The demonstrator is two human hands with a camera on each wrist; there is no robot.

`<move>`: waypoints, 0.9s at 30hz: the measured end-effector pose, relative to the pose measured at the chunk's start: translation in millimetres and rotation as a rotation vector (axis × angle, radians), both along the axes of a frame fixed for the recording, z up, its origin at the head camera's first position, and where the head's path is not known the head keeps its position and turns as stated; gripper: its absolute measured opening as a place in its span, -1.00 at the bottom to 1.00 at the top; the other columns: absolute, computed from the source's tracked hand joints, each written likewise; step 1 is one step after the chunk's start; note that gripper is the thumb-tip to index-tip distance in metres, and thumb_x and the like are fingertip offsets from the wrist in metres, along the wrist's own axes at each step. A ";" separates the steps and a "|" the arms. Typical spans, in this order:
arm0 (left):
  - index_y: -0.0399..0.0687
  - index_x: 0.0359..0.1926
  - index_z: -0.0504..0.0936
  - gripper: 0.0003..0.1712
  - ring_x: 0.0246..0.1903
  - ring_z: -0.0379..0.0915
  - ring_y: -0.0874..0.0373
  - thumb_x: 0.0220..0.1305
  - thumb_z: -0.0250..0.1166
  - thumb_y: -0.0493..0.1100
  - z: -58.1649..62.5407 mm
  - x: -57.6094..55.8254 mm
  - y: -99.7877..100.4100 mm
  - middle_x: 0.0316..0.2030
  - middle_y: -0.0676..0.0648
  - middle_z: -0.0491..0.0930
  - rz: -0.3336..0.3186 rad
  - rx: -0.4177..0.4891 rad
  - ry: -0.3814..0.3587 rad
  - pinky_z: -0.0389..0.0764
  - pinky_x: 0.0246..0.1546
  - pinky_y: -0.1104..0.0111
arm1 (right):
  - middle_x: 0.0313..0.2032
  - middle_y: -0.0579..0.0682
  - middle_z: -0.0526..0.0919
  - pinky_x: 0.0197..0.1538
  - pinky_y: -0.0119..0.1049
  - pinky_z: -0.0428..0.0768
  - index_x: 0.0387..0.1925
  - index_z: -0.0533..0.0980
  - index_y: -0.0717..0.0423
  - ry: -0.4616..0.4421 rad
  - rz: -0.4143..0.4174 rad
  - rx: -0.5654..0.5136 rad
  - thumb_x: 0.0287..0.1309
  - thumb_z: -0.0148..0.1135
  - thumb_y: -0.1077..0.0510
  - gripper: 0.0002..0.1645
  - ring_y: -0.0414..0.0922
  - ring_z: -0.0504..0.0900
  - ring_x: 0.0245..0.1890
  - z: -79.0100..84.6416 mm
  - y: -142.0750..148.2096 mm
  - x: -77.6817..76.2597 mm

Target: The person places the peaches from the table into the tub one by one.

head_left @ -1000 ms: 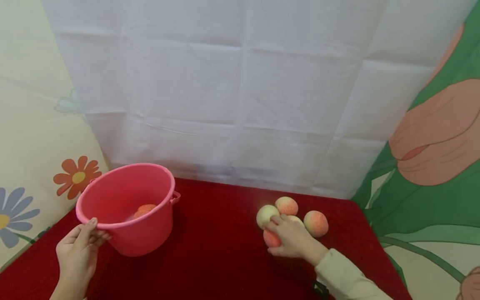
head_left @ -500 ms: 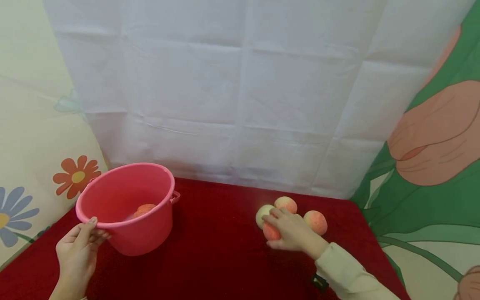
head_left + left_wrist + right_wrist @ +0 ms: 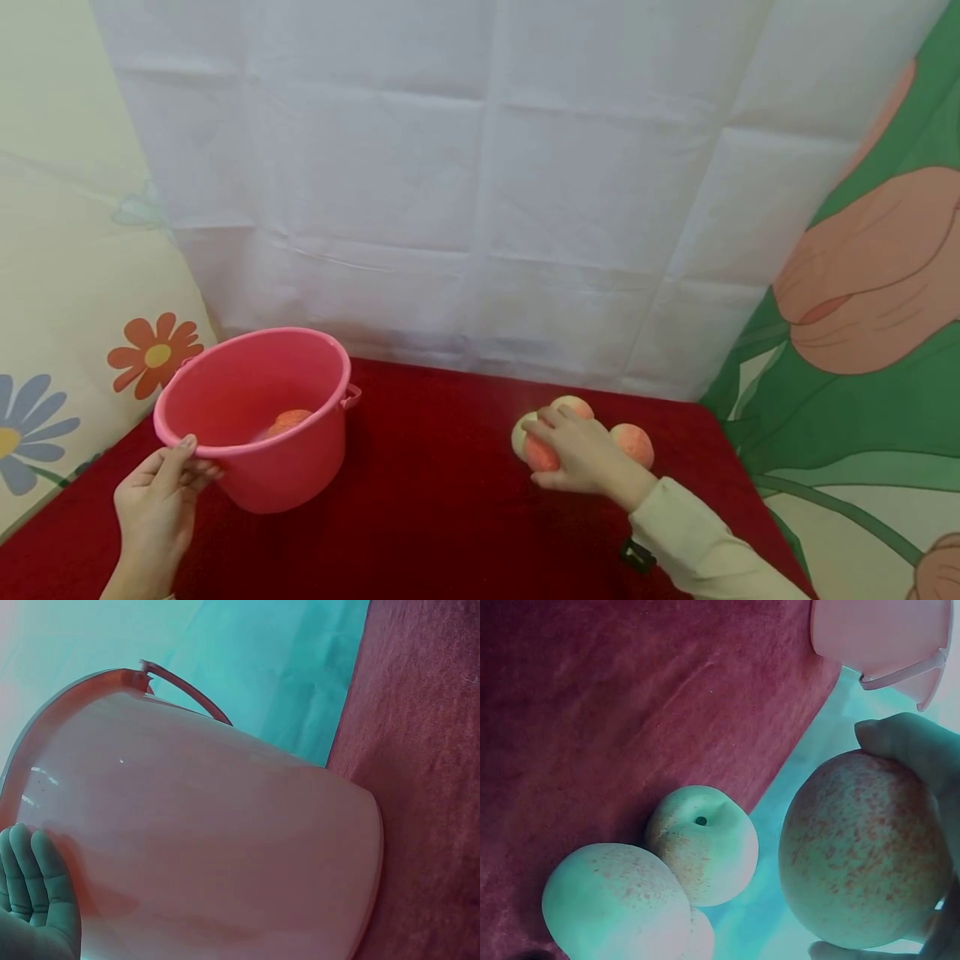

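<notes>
R hand (image 3: 588,454) grips a peach (image 3: 542,452), raised a bit vs. a sec ago – so pick-up's under way; L hand (image 3: 156,504) pinches bucket rim (image 3: 262,448) – unchanged.

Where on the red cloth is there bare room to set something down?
Bare red cloth stretches between the pink bucket and the loose peaches, back to the white sheet. It's crowded around the right hand, and where the left hand grips the bucket.

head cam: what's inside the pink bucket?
A reddish fruit shows low inside the pink bucket. The bucket's near side cuts off its lower part and covers some of the bottom, so I can't tell if more lies there.
</notes>
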State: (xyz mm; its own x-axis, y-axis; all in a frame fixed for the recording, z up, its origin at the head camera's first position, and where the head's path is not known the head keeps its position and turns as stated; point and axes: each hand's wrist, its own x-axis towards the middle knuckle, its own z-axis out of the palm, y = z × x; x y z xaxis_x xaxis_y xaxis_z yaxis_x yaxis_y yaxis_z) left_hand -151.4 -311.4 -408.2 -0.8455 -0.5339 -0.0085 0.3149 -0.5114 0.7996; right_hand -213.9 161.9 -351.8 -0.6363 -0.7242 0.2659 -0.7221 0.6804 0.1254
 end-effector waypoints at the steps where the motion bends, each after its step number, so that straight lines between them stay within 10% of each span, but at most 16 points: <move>1: -0.28 -0.42 0.66 -0.84 -0.62 0.59 0.12 0.17 0.23 -0.25 3.0 1.6 2.5 -0.64 -0.11 0.61 0.002 -0.008 0.004 0.63 -0.51 0.34 | -0.10 0.11 0.49 -0.62 -0.30 0.47 0.00 0.46 0.06 0.003 0.004 -0.003 -0.24 0.38 -0.17 -0.28 0.01 0.49 -0.18 0.4 -0.1 -0.3; 18: -0.23 -0.46 0.67 -0.83 -0.62 0.59 0.14 0.18 0.22 -0.24 10.9 7.1 8.2 -0.65 -0.09 0.61 -0.009 -0.002 -0.002 0.63 -0.51 0.36 | -0.11 0.09 0.52 -0.09 -0.09 0.50 -0.02 0.48 0.13 0.085 0.057 0.007 -0.18 0.34 -0.18 -0.30 0.01 0.47 -0.12 11.2 -6.3 -3.0; 27: -0.31 -0.48 0.65 -0.82 -0.66 0.57 0.12 0.19 0.21 -0.29 18.0 10.5 14.2 -0.68 -0.12 0.59 -0.010 0.037 0.051 0.63 -0.53 0.36 | -0.15 0.06 0.51 -0.51 -0.33 0.52 -0.06 0.50 0.11 0.126 0.084 -0.046 -0.23 0.33 -0.13 -0.35 -0.02 0.48 -0.23 20.9 -12.0 -5.2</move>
